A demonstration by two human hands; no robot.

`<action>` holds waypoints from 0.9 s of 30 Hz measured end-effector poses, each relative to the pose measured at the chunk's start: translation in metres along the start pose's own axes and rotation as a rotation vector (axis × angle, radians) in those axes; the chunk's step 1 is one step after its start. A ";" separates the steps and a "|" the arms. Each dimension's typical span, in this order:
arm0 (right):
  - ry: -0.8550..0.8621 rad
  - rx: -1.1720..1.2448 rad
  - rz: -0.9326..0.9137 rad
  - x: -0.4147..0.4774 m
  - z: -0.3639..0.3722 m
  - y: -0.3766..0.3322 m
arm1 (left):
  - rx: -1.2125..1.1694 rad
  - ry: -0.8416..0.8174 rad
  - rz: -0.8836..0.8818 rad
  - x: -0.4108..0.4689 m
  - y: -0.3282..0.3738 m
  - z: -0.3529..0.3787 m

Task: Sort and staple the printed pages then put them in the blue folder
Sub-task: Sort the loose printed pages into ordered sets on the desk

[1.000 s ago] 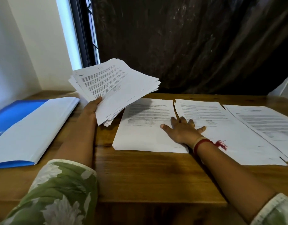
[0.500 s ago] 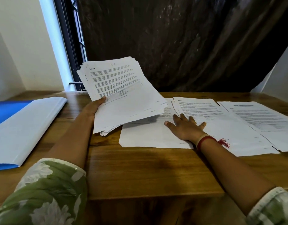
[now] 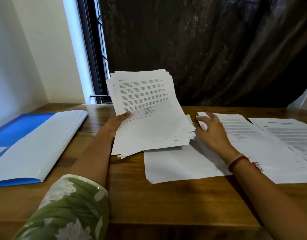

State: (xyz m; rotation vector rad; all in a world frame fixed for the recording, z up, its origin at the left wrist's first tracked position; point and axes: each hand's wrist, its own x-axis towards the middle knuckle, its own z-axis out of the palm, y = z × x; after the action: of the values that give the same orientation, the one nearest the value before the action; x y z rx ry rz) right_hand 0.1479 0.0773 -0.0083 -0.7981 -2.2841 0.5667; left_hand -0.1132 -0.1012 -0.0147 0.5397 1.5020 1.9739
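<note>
Over the wooden table, left hand grips paper stack by its edge.

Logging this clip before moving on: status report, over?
Left hand grips the page stack, raised. Right hand open beside it, blurred. Three sheets laid on table; blue folder open at left, unobstructed.

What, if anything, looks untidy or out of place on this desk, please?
Only the stack of pages gripped by the left hand: its sheets are fanned out, edges unsquared, the lower corners ragged. Nothing looks torn or spilled.
</note>
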 end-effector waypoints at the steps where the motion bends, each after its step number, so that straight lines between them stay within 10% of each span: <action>1: 0.123 0.184 -0.008 0.003 0.000 -0.007 | -0.001 -0.004 0.003 0.000 0.000 0.000; 8: -0.207 0.738 0.254 0.031 0.007 -0.040 | 0.003 -0.057 0.028 0.004 -0.003 -0.002; 13: -0.005 0.821 0.305 0.021 0.032 -0.028 | -0.013 -0.074 0.023 0.011 -0.006 -0.005; 27: 0.266 0.413 0.229 0.033 0.022 -0.015 | -0.012 -0.079 0.019 0.015 -0.006 -0.007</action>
State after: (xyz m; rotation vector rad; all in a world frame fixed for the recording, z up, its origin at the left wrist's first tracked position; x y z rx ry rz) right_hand 0.1070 0.0852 -0.0008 -0.8704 -1.7644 0.9395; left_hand -0.1271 -0.0948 -0.0234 0.6218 1.4411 1.9517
